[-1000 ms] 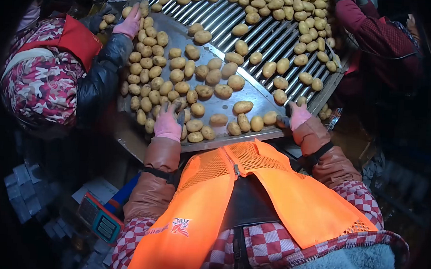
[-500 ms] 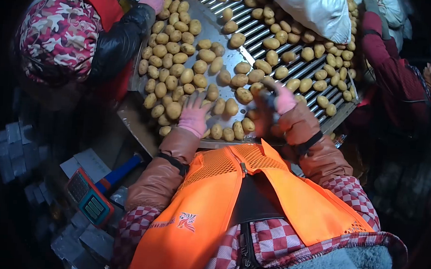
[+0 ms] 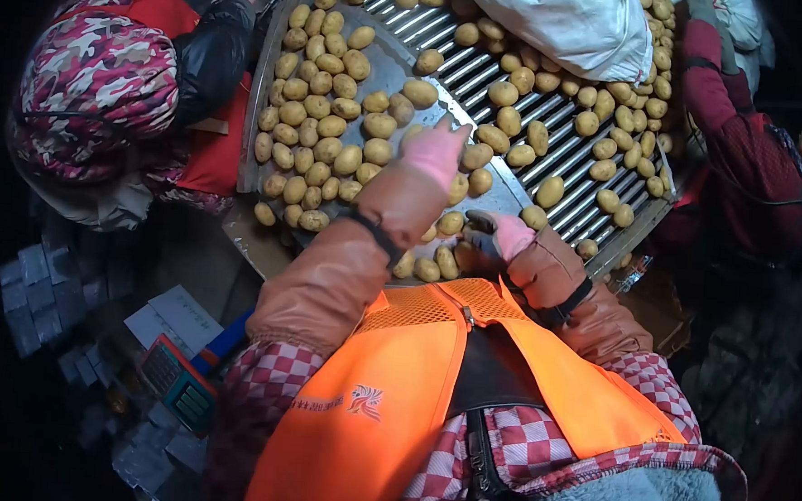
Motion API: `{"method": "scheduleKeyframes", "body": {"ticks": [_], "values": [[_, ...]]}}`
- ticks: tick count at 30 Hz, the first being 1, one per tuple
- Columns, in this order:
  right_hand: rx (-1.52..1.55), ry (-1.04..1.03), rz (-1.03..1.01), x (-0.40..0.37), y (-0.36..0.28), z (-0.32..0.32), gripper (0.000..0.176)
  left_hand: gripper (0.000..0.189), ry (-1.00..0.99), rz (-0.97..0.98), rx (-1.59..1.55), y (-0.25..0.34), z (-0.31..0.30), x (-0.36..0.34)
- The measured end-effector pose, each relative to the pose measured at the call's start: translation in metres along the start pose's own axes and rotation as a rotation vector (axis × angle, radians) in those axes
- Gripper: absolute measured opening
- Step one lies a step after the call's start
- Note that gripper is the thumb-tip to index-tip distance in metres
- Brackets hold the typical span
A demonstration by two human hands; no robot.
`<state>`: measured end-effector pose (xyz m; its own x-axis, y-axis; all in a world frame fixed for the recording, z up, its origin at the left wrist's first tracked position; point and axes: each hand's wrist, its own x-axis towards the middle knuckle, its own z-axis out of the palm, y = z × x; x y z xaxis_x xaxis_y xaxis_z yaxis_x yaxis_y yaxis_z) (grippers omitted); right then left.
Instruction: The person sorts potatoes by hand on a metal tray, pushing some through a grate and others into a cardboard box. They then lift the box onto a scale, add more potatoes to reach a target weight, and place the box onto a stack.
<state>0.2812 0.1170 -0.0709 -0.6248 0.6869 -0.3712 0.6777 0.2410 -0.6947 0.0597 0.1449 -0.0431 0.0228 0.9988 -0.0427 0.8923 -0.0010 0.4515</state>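
My left hand [image 3: 435,152], in a pink glove with grey fingers, reaches across the metal plate [image 3: 375,45] to the edge of the rollers. Its fingers stretch forward among the potatoes [image 3: 379,125]; part of the hand's underside is hidden. My right hand [image 3: 503,236], gloved the same way, is low by the near edge of the plate with its fingers curled downward. A potato [image 3: 466,255] lies right beside those fingers. Whatever the curled fingers hold, if anything, is hidden. Several more potatoes [image 3: 425,269] lie between my forearms and close to my orange vest [image 3: 367,376].
Potatoes crowd the left of the plate and lie over the metal rollers [image 3: 561,145]. A white sack [image 3: 567,28] rests on the far potatoes. One co-worker in a camouflage hood [image 3: 101,81] stands left, another with a maroon sleeve [image 3: 730,114] right. A scale display [image 3: 181,384] is lower left.
My left hand has moved right and away from me, from the left potatoes to the roller edge. My right hand has drawn back toward me. The left co-worker's hand has moved left, off the plate.
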Motion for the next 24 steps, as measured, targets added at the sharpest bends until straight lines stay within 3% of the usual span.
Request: {"method": "scheduleKeyframes", "body": {"ticks": [2, 5, 6, 8, 10, 13, 15, 19, 20, 23, 24], "values": [[0.149, -0.032, -0.013, 0.001, 0.013, 0.004, 0.046, 0.042, -0.109, -0.071, 0.007, 0.002, 0.004, 0.012], [0.59, 0.175, -0.033, 0.011, 0.015, -0.01, 0.044, 0.038, -0.052, -0.1, -0.099, -0.002, 0.004, 0.015], [0.675, 0.101, 0.191, 0.009, -0.01, -0.035, 0.046, 0.037, 0.015, -0.102, -0.18, -0.007, 0.003, 0.009], [1.242, -0.045, 0.043, 0.01, -0.03, -0.049, 0.049, 0.035, 0.021, -0.067, -0.366, -0.003, -0.025, -0.012], [1.551, -0.152, 0.04, 0.018, -0.041, -0.047, 0.046, 0.028, 0.077, -0.132, -0.213, -0.021, -0.05, -0.008], [1.554, -0.126, 0.233, 0.028, -0.062, -0.042, 0.046, 0.024, 0.265, -0.319, 0.131, -0.071, -0.057, 0.024], [1.689, -0.185, 0.303, 0.034, -0.071, -0.037, 0.046, 0.025, 0.131, -0.401, 0.092, -0.097, -0.04, 0.044], [1.845, -0.312, 0.243, 0.045, -0.063, -0.021, 0.049, 0.027, -0.004, -0.434, -0.016, -0.086, -0.022, 0.028], [1.789, -0.319, 0.132, 0.045, -0.058, -0.017, 0.066, 0.034, 0.012, -0.507, -0.041, -0.092, -0.009, 0.025], [1.744, -0.206, 0.251, 0.048, -0.089, -0.027, 0.067, 0.035, 0.132, -0.505, -0.432, -0.105, -0.001, -0.002], [1.761, -0.202, 0.29, 0.053, -0.082, -0.026, 0.065, 0.031, 0.411, -0.445, -0.656, -0.144, 0.053, -0.001]]}}
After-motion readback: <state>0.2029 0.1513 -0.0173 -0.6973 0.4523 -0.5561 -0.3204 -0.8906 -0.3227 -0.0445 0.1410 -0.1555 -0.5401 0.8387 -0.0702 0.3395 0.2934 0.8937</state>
